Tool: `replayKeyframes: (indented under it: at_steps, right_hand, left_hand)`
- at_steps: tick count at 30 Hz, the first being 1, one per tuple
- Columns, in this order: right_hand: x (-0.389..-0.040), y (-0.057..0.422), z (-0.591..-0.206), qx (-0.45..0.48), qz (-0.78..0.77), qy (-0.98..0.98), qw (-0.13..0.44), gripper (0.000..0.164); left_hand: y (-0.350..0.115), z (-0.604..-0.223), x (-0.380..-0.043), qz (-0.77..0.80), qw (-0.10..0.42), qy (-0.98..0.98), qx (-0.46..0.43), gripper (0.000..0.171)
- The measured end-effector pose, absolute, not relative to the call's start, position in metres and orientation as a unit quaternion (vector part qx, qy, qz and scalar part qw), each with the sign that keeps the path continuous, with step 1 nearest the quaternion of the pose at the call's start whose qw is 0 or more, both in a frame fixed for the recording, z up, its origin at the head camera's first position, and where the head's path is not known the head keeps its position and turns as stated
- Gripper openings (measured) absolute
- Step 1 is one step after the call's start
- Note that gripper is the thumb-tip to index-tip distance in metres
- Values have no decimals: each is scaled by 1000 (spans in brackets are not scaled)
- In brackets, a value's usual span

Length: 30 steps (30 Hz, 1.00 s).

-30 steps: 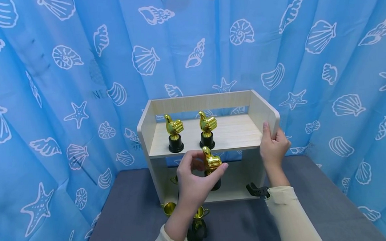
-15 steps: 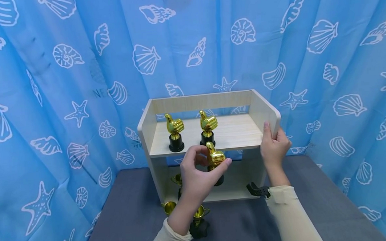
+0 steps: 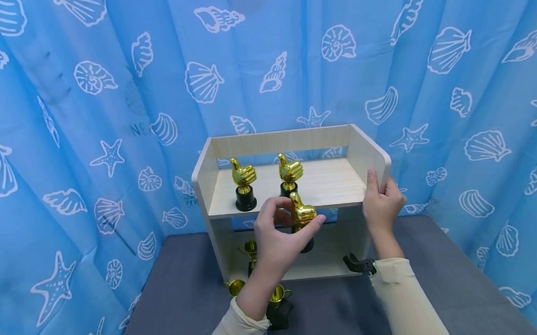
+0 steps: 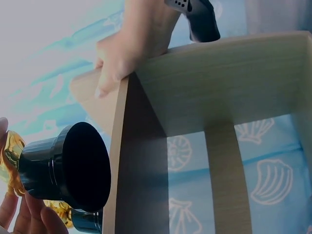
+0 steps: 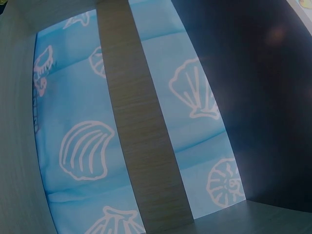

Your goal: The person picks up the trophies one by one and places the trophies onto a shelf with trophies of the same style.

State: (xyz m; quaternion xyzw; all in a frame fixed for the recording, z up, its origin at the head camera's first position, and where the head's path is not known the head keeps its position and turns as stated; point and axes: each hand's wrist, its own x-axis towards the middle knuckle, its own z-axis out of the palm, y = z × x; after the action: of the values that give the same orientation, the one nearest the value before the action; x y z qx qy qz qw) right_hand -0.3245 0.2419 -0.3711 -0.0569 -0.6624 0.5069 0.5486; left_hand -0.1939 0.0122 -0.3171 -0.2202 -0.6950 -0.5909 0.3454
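Between thumb and fingers, my left hand (image 3: 279, 238) pinches a gold thumbs-up trophy (image 3: 305, 212) in front of the upper shelf's front edge. Its round black base (image 4: 68, 165) points toward the shelf unit in the left wrist view. My right hand (image 3: 381, 202) grips the front edge of the right side panel of the pale wooden shelf unit (image 3: 358, 147). Two similar trophies stand upright on the upper board, one at the left (image 3: 244, 181) and one nearer the middle (image 3: 290, 172). The right wrist view shows the unit's back slat (image 5: 141, 117) but no hand.
One gold cup trophy (image 3: 250, 249) stands in the lower compartment at the left. Two more cups, one left (image 3: 236, 287) and one partly behind my left forearm (image 3: 278, 293), are in front of the unit on the grey tabletop (image 3: 184, 303). A shell-patterned blue curtain (image 3: 155, 92) surrounds the table.
My left hand has moved slightly up and to the right with the thumbs-up trophy, nearer the upper board's edge. The right hand keeps its grip on the side panel.
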Motion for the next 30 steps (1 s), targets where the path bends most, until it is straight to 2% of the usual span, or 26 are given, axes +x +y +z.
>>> replayKeyframes:
  at_steps: [11, 30]
  right_hand:
    - [-325, 241, -372, -58, 503, -659, 555, 41]
    - [-324, 242, -372, -52, 499, -669, 548, 43]
  left_hand:
    - [17, -311, -197, -588, 344, -698, -221, 44]
    - [28, -306, -209, -574, 375, -686, -244, 45]
